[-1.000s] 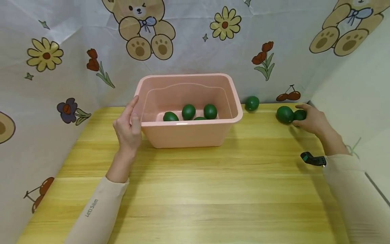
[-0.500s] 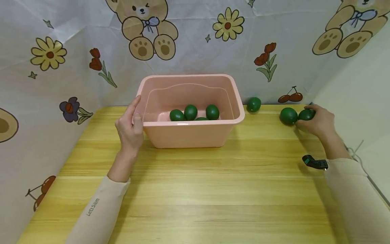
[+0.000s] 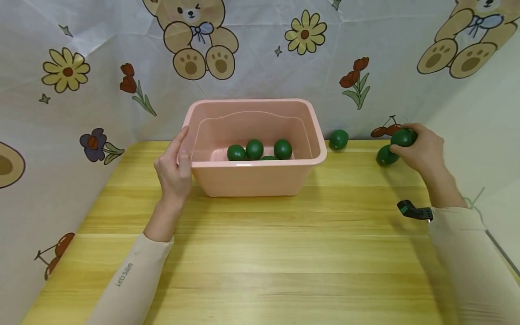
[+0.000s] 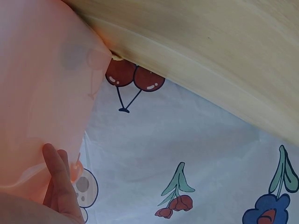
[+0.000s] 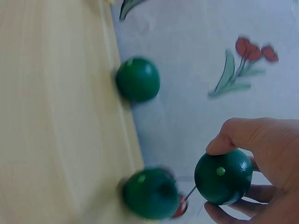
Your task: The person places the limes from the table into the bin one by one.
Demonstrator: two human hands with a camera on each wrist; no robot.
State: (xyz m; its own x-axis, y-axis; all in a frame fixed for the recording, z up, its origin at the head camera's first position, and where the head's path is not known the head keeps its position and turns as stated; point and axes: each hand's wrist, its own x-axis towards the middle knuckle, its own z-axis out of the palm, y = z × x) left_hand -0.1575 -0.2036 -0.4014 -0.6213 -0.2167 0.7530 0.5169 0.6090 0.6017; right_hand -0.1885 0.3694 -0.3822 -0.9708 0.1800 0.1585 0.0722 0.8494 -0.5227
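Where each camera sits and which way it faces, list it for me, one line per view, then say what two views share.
Head: worn on the head, facing forward and down at the wooden tabletop, pink plastic bin and printed backdrop; left hand, right hand and both sleeves show.
Left wrist: on that wrist, facing the bin and backdrop; part of the left hand shows.
Right wrist: on that wrist, facing the held green fruit, with two loose green fruits beyond; part of the right hand shows.
Shared: head and right wrist both show these three fruits.
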